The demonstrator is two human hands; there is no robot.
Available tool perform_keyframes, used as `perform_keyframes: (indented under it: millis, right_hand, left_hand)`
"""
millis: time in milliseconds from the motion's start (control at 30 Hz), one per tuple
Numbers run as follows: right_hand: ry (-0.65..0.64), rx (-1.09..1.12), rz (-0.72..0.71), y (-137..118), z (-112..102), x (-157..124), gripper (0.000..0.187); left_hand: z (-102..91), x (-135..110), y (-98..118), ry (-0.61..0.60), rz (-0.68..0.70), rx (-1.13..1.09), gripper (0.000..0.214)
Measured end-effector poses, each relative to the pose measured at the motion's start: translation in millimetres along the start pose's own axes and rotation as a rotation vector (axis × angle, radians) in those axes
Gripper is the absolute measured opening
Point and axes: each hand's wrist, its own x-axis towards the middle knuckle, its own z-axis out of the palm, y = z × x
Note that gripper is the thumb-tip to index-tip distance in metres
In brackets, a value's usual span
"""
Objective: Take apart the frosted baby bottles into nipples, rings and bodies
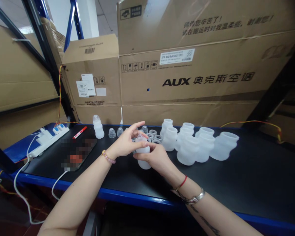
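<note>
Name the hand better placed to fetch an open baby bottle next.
Probably the right hand: it is closer to the open frosted bottles, though its fingers grip a baby bottle. The left hand is farther, on that bottle's other side.

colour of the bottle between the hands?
Milky white bottle, best in the head view.

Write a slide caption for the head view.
Right hand holding a white bottle, left hand at its top, near open frosted bottles on a black tabletop.

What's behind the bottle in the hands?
Beyond the bottle: clear rings, a clear dome, then the AUX carton. The left hand, right hand and bottle cover part of that spot; can't tell what's there.
</note>
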Motion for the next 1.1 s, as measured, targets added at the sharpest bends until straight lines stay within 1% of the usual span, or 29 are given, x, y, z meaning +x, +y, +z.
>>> perform_keyframes:
  millis: [33, 67, 100, 200, 233, 267, 300, 433, 500, 533, 567, 633, 700, 733, 767, 833, 867, 900, 1000, 1100]
  right_hand:
    - [0.004, -0.001, 0.003, 0, 0, 0, 0.028]
    - [0.005, 0.011, 0.006, 0, 0, 1, 0.028]
    - [0.001, 0.031, 0.011, 1, -1, 1, 0.028]
    - [-0.013, 0.102, 0.02, 4, -1, 3, 0.026]
    - [-0.011, 0.111, 0.021, 4, -1, 4, 0.026]
    - [-0.004, 0.109, 0.021, 5, -1, 4, 0.026]
    - [0.008, 0.098, 0.018, 5, 0, 4, 0.027]
    - [0.061, 0.03, 0.005, 5, 0, 4, 0.027]
    - [0.065, 0.03, 0.03, 5, 0, 5, 0.027]
    - [0.062, 0.038, 0.042, 5, -1, 5, 0.028]
    - [0.06, 0.047, 0.047, 5, -1, 6, 0.029]
    - [0.061, 0.06, 0.039, 6, -2, 6, 0.03]
    - [0.062, 0.064, 0.03, 7, -2, 7, 0.031]
    - [0.06, 0.065, 0.033, 7, -2, 7, 0.03]
    - [0.056, 0.066, 0.042, 7, -2, 7, 0.031]
    - [0.048, 0.068, 0.058, 7, -2, 7, 0.031]
    - [0.045, 0.069, 0.063, 7, -2, 7, 0.031]
    - [0.044, 0.07, 0.063, 7, -2, 7, 0.031]
    - [0.04, 0.071, 0.055, 6, -2, 7, 0.03]
    - [0.036, 0.067, 0.051, 5, -1, 6, 0.03]
  left_hand:
    - [-0.5, 0, 0, -0.021, -0.005, -0.035, 0.081]
    - [-0.5, 0, -1, -0.018, -0.014, -0.046, 0.081]
    - [-0.2, 0, -1, 0.012, -0.021, -0.027, 0.082]
    - [1.3, 0, -4, 0.172, -0.033, 0.135, 0.083]
    - [1.5, 0, -5, 0.207, -0.036, 0.176, 0.082]
    - [1.5, 0, -5, 0.217, -0.037, 0.187, 0.081]
    - [1.3, 1, -6, 0.204, -0.036, 0.17, 0.08]
    - [0.3, 2, -8, 0.088, -0.017, 0.031, 0.08]
    - [-1.8, 4, -9, 0.086, -0.024, -0.001, 0.076]
    - [-4.1, 6, -10, 0.114, -0.026, 0.001, 0.071]
    - [-7.6, 8, -12, 0.17, -0.025, 0.022, 0.064]
    - [-18.4, 12, -18, 0.363, -0.025, 0.153, 0.048]
    - [-33.1, 16, -27, 0.623, -0.078, 0.427, 0.041]
    - [-41.0, 17, -32, 0.691, -0.125, 0.594, 0.044]
    - [-48.7, 17, -38, 0.718, -0.183, 0.744, 0.049]
    - [-62.1, 17, -51, 0.706, -0.331, 0.927, 0.053]
    - [-67.3, 17, -57, 0.682, -0.391, 0.968, 0.054]
    - [-71.5, 17, -63, 0.653, -0.424, 0.986, 0.055]
    - [-78.2, 18, -76, 0.608, -0.443, 0.978, 0.049]
    - [-79.2, 17, -83, 0.605, -0.444, 0.948, 0.036]
